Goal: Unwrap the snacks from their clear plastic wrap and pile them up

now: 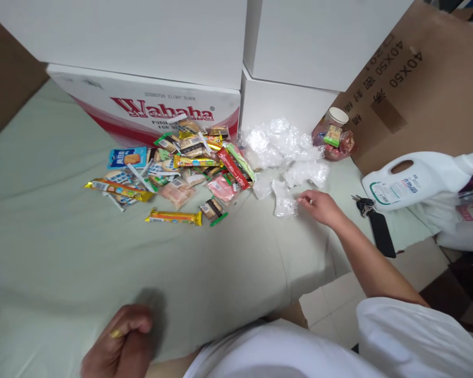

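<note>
My left hand (118, 346) is closed in a fist above the pale green sheet, low in the view. A small yellow bit (115, 333) shows between its fingers; the rest of what it holds is hidden. On the right side, my right hand (320, 207) has its fingers pinched at the edge of a clear plastic bag (284, 203). That bag lies at the front of a heap of crumpled clear plastic bags (278, 142). Left of them is a pile of wrapped snacks (197, 157), with a yellow-wrapped stick (173, 217) lying at its front.
A Wahaba-labelled carton (150, 107) and white boxes (142, 31) stand behind the piles. Along the right are a jar (337, 116), a white detergent bottle (413, 178), keys (363, 206) and a black phone-like slab (381, 234). A brown cardboard sheet (421, 105) leans behind them.
</note>
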Demonstrator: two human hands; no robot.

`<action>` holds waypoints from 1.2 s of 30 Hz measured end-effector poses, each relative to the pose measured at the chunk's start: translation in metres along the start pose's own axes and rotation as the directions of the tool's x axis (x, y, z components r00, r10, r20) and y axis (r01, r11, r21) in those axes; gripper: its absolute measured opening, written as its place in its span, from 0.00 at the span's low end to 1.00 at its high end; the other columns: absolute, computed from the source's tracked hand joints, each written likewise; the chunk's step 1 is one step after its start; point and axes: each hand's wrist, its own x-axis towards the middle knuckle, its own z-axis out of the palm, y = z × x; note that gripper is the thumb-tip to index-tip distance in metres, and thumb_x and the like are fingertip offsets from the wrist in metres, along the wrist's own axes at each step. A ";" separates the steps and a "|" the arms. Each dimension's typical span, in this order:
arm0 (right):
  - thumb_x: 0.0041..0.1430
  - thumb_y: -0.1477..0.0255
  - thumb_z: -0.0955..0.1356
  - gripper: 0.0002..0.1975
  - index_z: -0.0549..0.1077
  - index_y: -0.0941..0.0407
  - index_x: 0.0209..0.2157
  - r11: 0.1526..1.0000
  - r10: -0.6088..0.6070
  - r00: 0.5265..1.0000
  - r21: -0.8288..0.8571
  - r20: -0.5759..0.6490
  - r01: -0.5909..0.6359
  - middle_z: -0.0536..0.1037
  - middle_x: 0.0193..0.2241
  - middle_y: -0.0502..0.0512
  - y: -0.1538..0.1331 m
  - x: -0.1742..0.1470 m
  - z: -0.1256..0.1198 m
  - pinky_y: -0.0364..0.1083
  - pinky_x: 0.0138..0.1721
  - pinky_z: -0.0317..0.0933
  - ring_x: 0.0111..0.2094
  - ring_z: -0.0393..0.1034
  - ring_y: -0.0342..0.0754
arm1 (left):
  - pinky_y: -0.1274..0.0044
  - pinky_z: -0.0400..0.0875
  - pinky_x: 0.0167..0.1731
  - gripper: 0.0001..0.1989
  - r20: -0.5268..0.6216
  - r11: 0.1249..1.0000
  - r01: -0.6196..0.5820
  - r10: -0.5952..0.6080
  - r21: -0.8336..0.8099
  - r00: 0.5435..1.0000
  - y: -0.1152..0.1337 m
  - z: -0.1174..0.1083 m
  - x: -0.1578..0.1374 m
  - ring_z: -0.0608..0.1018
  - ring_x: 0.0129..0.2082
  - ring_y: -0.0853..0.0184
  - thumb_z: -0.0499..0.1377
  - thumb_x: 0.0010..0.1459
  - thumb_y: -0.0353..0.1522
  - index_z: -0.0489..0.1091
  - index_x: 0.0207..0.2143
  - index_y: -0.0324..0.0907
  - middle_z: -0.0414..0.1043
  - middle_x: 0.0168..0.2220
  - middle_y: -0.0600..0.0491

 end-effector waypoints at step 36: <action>0.51 0.61 0.79 0.18 0.70 0.53 0.30 -0.036 -0.051 0.967 0.967 0.249 -0.251 0.65 0.17 0.40 -0.138 -0.038 0.121 0.36 0.14 0.45 0.13 0.48 0.35 | 0.80 0.57 0.27 0.25 0.554 0.538 0.489 -0.048 -0.687 0.831 0.027 0.115 0.116 0.64 0.25 0.74 0.73 0.51 0.49 0.66 0.35 0.43 0.63 0.26 0.61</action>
